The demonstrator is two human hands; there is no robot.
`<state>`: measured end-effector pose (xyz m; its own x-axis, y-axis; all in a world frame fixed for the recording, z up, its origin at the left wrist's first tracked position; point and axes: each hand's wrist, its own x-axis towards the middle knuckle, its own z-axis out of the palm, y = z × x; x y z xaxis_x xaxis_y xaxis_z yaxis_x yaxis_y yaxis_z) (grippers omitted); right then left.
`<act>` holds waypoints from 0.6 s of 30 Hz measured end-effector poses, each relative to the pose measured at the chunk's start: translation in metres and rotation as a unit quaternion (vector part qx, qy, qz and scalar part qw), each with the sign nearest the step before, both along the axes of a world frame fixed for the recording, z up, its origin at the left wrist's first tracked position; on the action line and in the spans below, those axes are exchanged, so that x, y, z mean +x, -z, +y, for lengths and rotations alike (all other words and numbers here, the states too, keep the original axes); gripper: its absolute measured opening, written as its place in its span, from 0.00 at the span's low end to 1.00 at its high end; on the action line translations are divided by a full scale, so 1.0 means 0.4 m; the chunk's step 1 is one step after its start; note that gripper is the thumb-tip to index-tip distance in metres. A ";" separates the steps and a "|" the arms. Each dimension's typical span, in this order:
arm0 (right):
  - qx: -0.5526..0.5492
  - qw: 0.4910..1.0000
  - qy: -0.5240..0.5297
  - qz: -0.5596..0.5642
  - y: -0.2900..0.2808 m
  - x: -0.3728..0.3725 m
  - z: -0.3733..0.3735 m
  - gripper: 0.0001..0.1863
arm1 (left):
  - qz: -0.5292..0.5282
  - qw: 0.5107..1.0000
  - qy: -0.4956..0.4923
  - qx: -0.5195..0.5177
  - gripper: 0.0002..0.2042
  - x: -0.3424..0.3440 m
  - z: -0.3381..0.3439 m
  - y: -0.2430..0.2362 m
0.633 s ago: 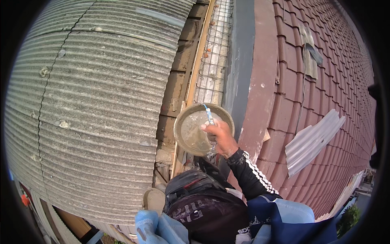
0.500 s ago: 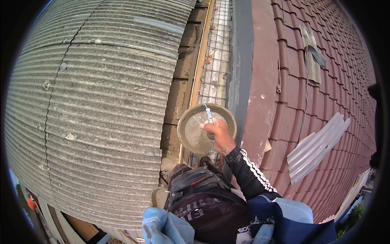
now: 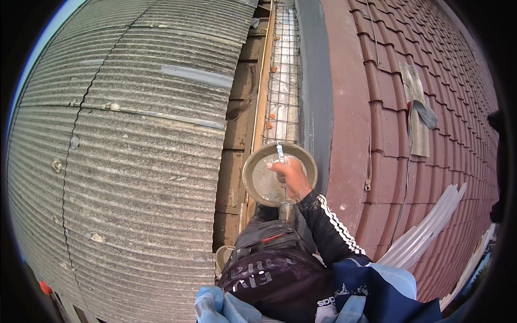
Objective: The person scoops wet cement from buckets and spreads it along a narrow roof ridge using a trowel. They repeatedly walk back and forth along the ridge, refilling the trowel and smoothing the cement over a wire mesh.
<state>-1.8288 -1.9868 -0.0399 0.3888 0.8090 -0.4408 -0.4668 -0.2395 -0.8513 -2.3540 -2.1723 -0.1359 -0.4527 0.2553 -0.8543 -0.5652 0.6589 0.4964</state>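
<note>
My right hand [image 3: 291, 176] is closed around the handle [image 3: 280, 153] of a round bucket [image 3: 247, 182], smeared with grey cement. The handle is wrapped in something white and blue where it shows above my fist. Through the open top, the bucket's grey inside is visible on the left of my hand. It hangs in front of my legs, over the strip between two roofs. Nothing of my left hand shows. By my left side, a rounded pale rim [image 3: 223, 255] is mostly hidden by my dark clothing.
Ahead runs a narrow channel with a steel rebar mesh [image 3: 283, 81] and a wooden board [image 3: 262, 89] along it. Corrugated grey sheets [image 3: 145, 161] cover the left. On the right are a grey coated band [image 3: 316, 91], red roof tiles [image 3: 388, 124] and a loose translucent corrugated sheet [image 3: 425, 229].
I have moved forward along the channel; the roofs have slid down the picture. The bucket stays in my right hand, slightly lower and farther right in view.
</note>
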 end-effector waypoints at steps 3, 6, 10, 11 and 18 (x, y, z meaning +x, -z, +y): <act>0.018 0.999 0.006 0.051 0.012 0.145 0.132 0.08 | 0.006 1.000 0.019 -0.004 0.18 0.115 0.153 -0.039; -0.006 0.998 0.046 0.035 0.005 0.278 0.261 0.09 | 0.002 0.999 0.031 0.006 0.18 0.233 0.285 -0.090; 0.013 0.997 0.048 0.051 -0.008 0.439 0.405 0.13 | 0.003 0.998 0.051 0.025 0.18 0.407 0.424 -0.137; 0.018 0.997 0.057 0.050 -0.014 0.482 0.446 0.13 | 0.001 0.998 0.057 0.028 0.18 0.459 0.460 -0.144; 0.089 0.995 0.051 -0.001 0.004 0.802 0.715 0.13 | 0.003 0.994 0.101 0.050 0.19 0.821 0.759 -0.180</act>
<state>-1.5079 -1.7009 -0.0416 0.4735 0.8307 -0.2930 -0.4798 -0.0357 -0.8766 -2.0255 -1.8687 -0.0641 -0.3889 0.4250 -0.8174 -0.4234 0.7055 0.5683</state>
